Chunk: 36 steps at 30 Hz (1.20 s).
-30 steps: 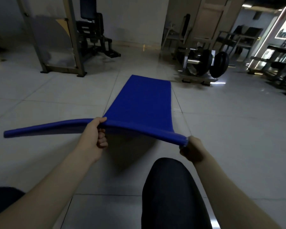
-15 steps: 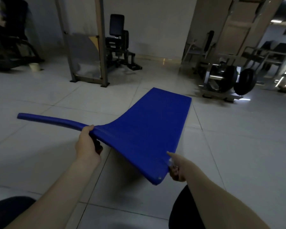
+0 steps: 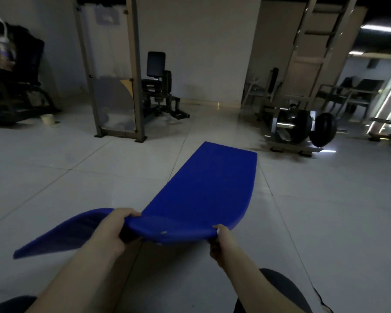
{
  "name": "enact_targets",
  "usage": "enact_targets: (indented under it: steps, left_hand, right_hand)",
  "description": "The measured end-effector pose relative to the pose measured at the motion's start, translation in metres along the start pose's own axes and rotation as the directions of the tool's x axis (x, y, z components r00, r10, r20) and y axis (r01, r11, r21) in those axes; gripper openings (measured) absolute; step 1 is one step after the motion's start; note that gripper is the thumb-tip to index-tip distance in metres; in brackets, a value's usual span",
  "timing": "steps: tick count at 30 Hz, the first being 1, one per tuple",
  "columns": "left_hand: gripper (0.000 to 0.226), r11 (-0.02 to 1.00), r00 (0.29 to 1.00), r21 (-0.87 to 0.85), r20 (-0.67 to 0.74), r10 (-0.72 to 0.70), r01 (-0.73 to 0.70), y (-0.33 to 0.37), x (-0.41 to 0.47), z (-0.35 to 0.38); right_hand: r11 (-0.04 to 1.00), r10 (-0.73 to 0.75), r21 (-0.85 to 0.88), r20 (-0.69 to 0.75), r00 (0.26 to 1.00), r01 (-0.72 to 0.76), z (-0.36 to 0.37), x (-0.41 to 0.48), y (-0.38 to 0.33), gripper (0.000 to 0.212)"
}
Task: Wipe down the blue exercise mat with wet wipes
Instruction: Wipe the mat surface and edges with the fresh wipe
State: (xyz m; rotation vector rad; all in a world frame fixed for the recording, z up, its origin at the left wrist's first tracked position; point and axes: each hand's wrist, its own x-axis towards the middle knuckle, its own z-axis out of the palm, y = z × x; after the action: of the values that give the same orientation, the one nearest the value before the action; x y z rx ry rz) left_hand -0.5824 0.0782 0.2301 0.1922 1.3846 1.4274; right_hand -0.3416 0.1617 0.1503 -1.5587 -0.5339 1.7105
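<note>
left hand point(image 3: 115, 231): fingers point(image 3: 131, 214) curled over the raised near edge of the mat point(image 3: 208, 184), gripping it. right hand point(image 3: 219, 242): pinched the same edge further right. mat, blue: one; far end lay flat on the floor point(image 3: 54, 177). hands: two.

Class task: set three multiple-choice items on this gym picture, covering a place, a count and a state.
1. Where does the far end of the blue mat lie? A on a bench; B on the tiled floor; C against a wall.
2. How many hands hold the mat? A none; B one; C two.
3. How is the mat's near end? A lifted and bent; B flat on the floor; C rolled up tight.
1 B: the far end rests flat on the tiles. 2 C: the left hand and right hand each grip the near edge. 3 A: that edge curves up off the floor.
</note>
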Motion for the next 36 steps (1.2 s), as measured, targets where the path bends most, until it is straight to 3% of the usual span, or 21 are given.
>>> enact_targets:
  steps: [4,8,11,16,29,33,36]
  left_hand:
    - [0.002,1.0,0.998,-0.012,0.059,0.017,-0.016,0.019,-0.01,-0.006]
    - [0.008,0.997,0.992,-0.062,0.114,0.054,-0.048,0.023,-0.02,-0.004]
    - [0.024,0.996,0.982,-0.078,0.183,0.054,-0.041,0.011,-0.034,0.006]
    - [0.016,0.996,0.951,-0.012,0.297,0.085,-0.085,0.009,-0.054,0.037]
    - [0.028,0.996,0.838,-0.068,0.539,0.091,-0.064,-0.009,-0.082,0.115]
    - [0.021,0.995,0.797,-0.044,0.595,0.101,-0.093,-0.002,-0.08,0.142]
    - [0.022,0.991,0.805,0.009,0.585,0.101,-0.131,0.011,-0.076,0.142]
  right_hand:
    - [0.995,0.017,0.097,-0.008,1.0,-0.016,0.007,-0.017,0.008,0.025]
    - [0.96,-0.045,0.273,-0.084,0.995,0.066,0.009,-0.043,0.007,0.016]
    - [0.923,-0.117,0.351,-0.133,0.984,0.157,-0.003,-0.062,-0.003,0.01]
    - [0.87,-0.181,0.415,-0.233,0.956,0.266,-0.031,-0.094,-0.027,0.011]
    - [0.763,-0.357,0.344,-0.481,0.801,0.547,-0.098,-0.181,-0.104,0.015]
    - [0.697,-0.475,0.258,-0.534,0.7,0.669,-0.113,-0.194,-0.113,0.016]
    - [0.661,-0.549,0.186,-0.541,0.637,0.727,-0.11,-0.192,-0.09,0.019]
